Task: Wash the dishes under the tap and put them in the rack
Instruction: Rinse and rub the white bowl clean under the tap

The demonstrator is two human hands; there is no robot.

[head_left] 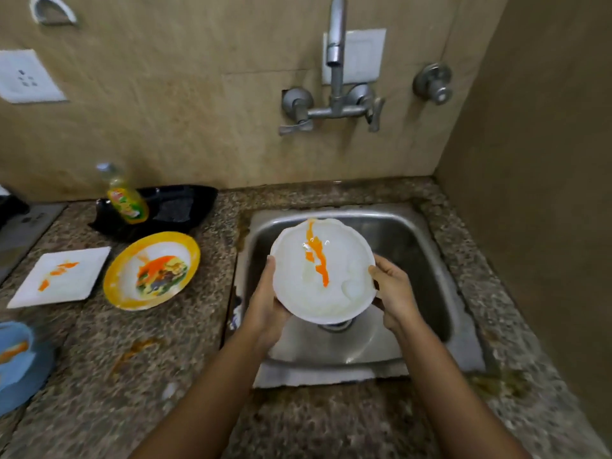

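I am gripping the white plate (344,260) at frame centre, my left hand (265,303) curling round its left edge and my right hand (394,293) round its right edge, thumbs on the rim. Streaked with orange, it is hanging over the steel sink (414,246). At left, a blue dish (20,369), a square plate (76,279) and a yellow-rimmed plate (116,279) are lying on the counter. The tap (336,48) is jutting from the wall at upper centre.

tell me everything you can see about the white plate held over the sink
The white plate is round with a scalloped rim and looks glossy, like ceramic or melamine. An orange smear runs down its middle. It is tilted toward the camera above the sink, gripped at opposite edges by the left hand and the right hand.
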